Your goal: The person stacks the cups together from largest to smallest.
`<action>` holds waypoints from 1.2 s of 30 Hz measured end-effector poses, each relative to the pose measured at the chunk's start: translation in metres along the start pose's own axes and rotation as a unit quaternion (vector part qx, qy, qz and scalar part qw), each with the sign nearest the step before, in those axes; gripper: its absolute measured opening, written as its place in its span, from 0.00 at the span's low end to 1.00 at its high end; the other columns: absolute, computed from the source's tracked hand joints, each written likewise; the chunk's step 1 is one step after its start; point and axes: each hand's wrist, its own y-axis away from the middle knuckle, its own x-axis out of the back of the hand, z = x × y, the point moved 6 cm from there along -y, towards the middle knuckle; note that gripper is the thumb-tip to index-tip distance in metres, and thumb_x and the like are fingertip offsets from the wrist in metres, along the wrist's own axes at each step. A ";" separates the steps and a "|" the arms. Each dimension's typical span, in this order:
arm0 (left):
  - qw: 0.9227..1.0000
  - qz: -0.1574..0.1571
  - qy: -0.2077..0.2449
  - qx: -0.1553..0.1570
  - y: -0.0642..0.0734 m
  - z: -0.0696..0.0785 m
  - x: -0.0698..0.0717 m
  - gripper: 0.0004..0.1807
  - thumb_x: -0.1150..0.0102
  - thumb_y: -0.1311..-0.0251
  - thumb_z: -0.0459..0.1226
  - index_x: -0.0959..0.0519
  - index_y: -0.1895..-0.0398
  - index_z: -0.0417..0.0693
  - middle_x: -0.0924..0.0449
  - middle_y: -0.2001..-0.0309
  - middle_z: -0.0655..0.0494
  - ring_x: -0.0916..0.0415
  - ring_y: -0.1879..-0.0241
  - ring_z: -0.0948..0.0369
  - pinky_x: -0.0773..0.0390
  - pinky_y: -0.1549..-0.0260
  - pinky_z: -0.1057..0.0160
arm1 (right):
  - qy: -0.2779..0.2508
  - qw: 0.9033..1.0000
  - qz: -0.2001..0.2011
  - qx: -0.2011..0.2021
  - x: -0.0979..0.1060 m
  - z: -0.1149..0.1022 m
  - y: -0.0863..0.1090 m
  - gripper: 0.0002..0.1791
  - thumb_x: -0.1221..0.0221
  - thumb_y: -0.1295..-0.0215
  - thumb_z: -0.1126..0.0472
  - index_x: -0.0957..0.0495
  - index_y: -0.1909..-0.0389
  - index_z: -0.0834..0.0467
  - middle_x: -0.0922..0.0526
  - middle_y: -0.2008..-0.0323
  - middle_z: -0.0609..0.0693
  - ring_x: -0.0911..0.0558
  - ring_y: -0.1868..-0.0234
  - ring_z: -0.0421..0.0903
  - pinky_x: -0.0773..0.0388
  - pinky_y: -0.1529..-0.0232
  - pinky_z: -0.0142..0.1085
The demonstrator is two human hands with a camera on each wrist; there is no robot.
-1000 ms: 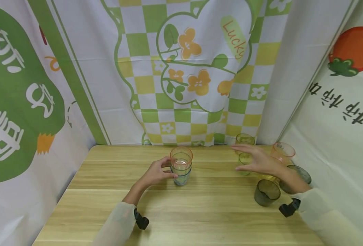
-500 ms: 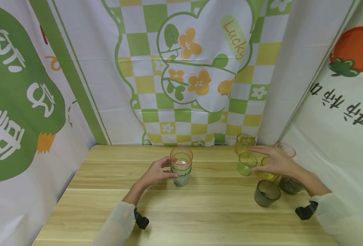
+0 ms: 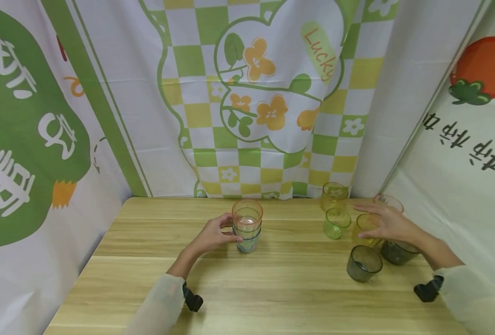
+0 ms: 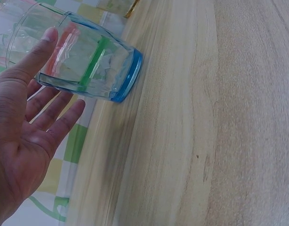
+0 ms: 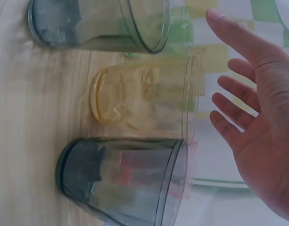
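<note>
My left hand (image 3: 215,236) holds a stack of clear tinted cups (image 3: 247,228) from its left side, thumb at the front and fingers behind. The stack stands upright on the table, an orange-pink rim on top. In the left wrist view the bottom cup (image 4: 128,77) shows a blue base, with green and red bands inside. My right hand (image 3: 391,225) hovers with spread fingers over a yellow cup (image 3: 361,229). In the right wrist view that amber-yellow cup (image 5: 140,96) stands between two dark grey cups, apart from the fingertips (image 5: 219,117).
A green cup (image 3: 336,225) and another yellow cup (image 3: 328,201) stand left of my right hand. Dark grey cups (image 3: 363,267) stand in front, one partly under the forearm. A pink cup (image 3: 391,203) is behind the hand. Printed cloth (image 3: 247,172) hangs along the table's back edge.
My right hand has drawn back to the right, from over the green cup to over the yellow one, uncovering the green cup. The left hand and the stack have stayed put.
</note>
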 end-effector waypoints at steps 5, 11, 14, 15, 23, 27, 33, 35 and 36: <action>1.000 -0.002 -0.001 -0.002 0.000 0.000 0.001 0.34 0.18 0.43 0.38 0.23 0.35 0.42 0.18 0.38 0.44 0.21 0.35 0.44 0.13 0.43 0.56 | 0.003 1.000 -0.013 -0.013 -0.003 0.010 0.004 0.47 0.15 0.58 0.53 0.21 0.39 0.72 0.17 0.42 0.72 0.17 0.45 0.74 0.15 0.52 0.67; 1.000 0.000 0.001 0.004 0.000 -0.001 0.001 0.35 0.17 0.44 0.39 0.22 0.34 0.44 0.18 0.37 0.46 0.21 0.34 0.45 0.13 0.44 0.59 | -0.016 0.999 -0.030 -0.035 -0.006 0.019 0.008 0.47 0.15 0.58 0.54 0.22 0.38 0.73 0.18 0.41 0.73 0.19 0.45 0.75 0.16 0.52 0.68; 1.000 0.000 0.003 0.007 0.000 -0.002 0.001 0.35 0.17 0.45 0.39 0.22 0.34 0.45 0.18 0.37 0.46 0.21 0.34 0.45 0.13 0.45 0.61 | -0.025 0.998 -0.041 -0.047 -0.007 0.023 0.011 0.47 0.15 0.57 0.54 0.22 0.37 0.73 0.19 0.41 0.74 0.20 0.44 0.76 0.17 0.51 0.69; 1.000 0.000 0.004 0.007 0.000 -0.002 0.001 0.35 0.17 0.44 0.39 0.22 0.34 0.45 0.18 0.37 0.46 0.21 0.34 0.45 0.13 0.45 0.61 | -0.026 0.997 -0.046 -0.053 -0.008 0.024 0.011 0.47 0.15 0.56 0.54 0.23 0.37 0.73 0.20 0.40 0.74 0.20 0.43 0.76 0.17 0.50 0.69; 1.000 -0.002 0.000 0.009 0.001 -0.003 0.002 0.35 0.17 0.44 0.40 0.22 0.34 0.46 0.18 0.37 0.46 0.22 0.34 0.44 0.12 0.45 0.60 | -0.020 0.995 -0.068 -0.068 -0.011 0.033 0.015 0.48 0.15 0.56 0.54 0.24 0.36 0.73 0.21 0.39 0.76 0.18 0.45 0.76 0.15 0.53 0.66; 1.000 -0.003 -0.002 0.008 0.001 -0.004 0.002 0.35 0.17 0.44 0.40 0.22 0.34 0.46 0.18 0.36 0.46 0.23 0.33 0.43 0.13 0.44 0.59 | -0.029 0.994 -0.080 -0.069 -0.012 0.034 0.016 0.48 0.15 0.55 0.55 0.24 0.36 0.73 0.21 0.40 0.76 0.17 0.46 0.74 0.14 0.54 0.63; 1.000 -0.002 0.002 0.005 0.001 -0.003 0.002 0.34 0.18 0.44 0.40 0.22 0.34 0.46 0.18 0.37 0.46 0.22 0.34 0.43 0.12 0.45 0.59 | -0.028 0.994 -0.083 -0.068 -0.012 0.034 0.018 0.47 0.15 0.54 0.55 0.24 0.36 0.73 0.18 0.44 0.74 0.16 0.47 0.71 0.12 0.56 0.60; 1.000 -0.002 0.001 0.006 0.000 -0.003 0.002 0.34 0.18 0.44 0.40 0.22 0.35 0.46 0.18 0.37 0.46 0.22 0.34 0.44 0.12 0.45 0.60 | -0.031 0.994 -0.083 -0.069 -0.012 0.035 0.019 0.47 0.16 0.53 0.55 0.25 0.36 0.74 0.17 0.45 0.73 0.16 0.48 0.71 0.12 0.57 0.60; 1.000 -0.002 0.000 0.007 0.000 -0.003 0.002 0.34 0.18 0.44 0.40 0.22 0.35 0.46 0.18 0.38 0.46 0.22 0.34 0.44 0.12 0.45 0.60 | -0.034 0.993 -0.084 -0.071 -0.012 0.035 0.019 0.47 0.16 0.53 0.55 0.25 0.36 0.74 0.17 0.45 0.73 0.16 0.48 0.72 0.12 0.57 0.60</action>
